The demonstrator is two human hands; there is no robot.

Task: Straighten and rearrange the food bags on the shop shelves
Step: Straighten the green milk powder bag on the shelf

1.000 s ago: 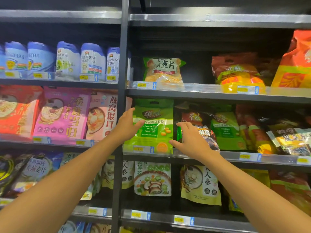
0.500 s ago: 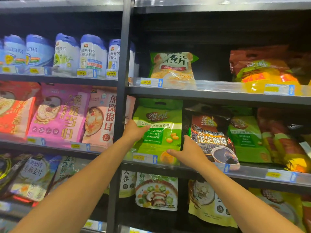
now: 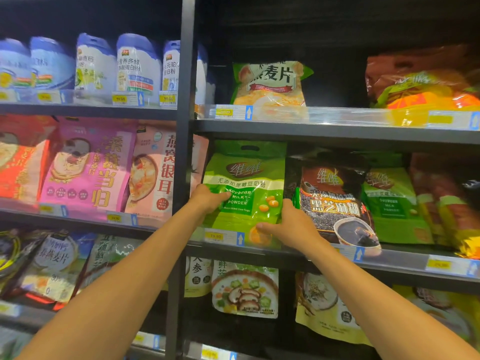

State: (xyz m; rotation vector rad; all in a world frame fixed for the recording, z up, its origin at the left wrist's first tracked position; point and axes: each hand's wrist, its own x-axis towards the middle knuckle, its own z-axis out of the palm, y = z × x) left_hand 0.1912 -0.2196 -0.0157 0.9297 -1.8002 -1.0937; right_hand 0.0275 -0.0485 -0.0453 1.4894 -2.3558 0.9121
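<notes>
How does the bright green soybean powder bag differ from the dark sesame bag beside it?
The bright green soybean powder bag shows yellow beans; the dark sesame bag shows a bowl of black paste. The left hand and right hand grip the green bag's sides; neither grips the sesame bag. Both bags share one shelf and the same brand logo.

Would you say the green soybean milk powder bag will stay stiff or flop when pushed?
Probably floppy: the soybean milk powder bag is a soft, creased pouch. Its glossy film may slip under the left hand and right hand.
</notes>
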